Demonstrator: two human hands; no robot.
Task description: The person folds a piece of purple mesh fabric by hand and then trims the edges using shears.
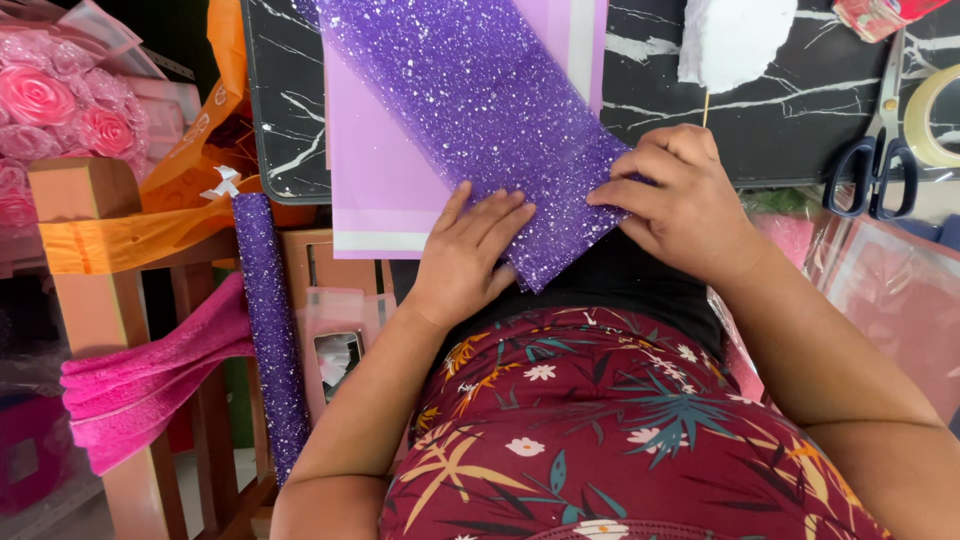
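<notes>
A sheet of purple glitter mesh [480, 100] lies diagonally across a lilac paper sheet [380, 190] on a black marbled table [780, 120]. My left hand [465, 255] lies flat on the mesh's near left edge, fingers spread. At the mesh's right near edge my right hand [680, 205] pinches the fabric between thumb and fingers. The mesh's near corner hangs over the table edge toward my lap.
Scissors with dark handles [880, 140] and a tape roll [935, 115] lie at the right. A white foam piece on a stick [730, 40] is behind my right hand. A rolled purple mesh [268, 330], pink fabric [140, 385], orange ribbon [150, 230] and pink roses [50, 110] are at the left.
</notes>
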